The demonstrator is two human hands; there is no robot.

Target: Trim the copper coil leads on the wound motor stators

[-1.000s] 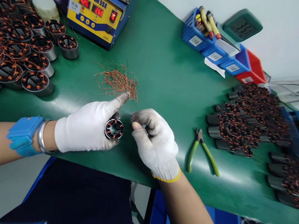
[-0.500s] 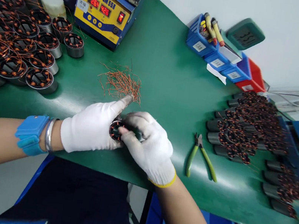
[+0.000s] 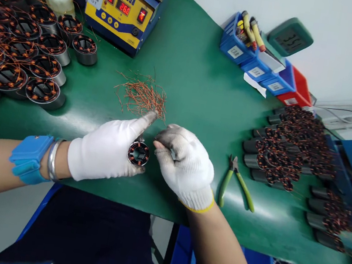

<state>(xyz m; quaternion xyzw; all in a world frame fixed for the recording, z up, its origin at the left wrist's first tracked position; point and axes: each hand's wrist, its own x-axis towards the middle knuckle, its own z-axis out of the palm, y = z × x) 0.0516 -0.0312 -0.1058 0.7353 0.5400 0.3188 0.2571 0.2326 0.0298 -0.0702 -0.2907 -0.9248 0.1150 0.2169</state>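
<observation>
My left hand (image 3: 107, 150), in a white glove with grimy fingertips, is wrapped round a small motor stator (image 3: 143, 159). The stator's round end, with copper windings inside, faces up towards me; its lower part is hidden by the glove. Just to the right of it, my gloved right hand (image 3: 187, 164) is closed in a pinch, apart from the stator. What the pinched fingertips hold, if anything, is too small to make out. Beyond my left thumb lies a loose heap of copper wire offcuts (image 3: 143, 96). Green-handled cutters (image 3: 233, 180) lie with handles spread, right of my right hand.
Many wound stators (image 3: 44, 92) stand at the left, with a yellow-and-blue CM558 unit (image 3: 119, 11) behind. More stators (image 3: 279, 152) lie in rows at the right. Blue bins (image 3: 236, 50), a red bin (image 3: 296, 90) and a digital clock (image 3: 291, 36) line the wall.
My right hand has drawn back to the right, away from the stator, and its fingers have closed into a pinch. My left hand keeps its hold on the stator.
</observation>
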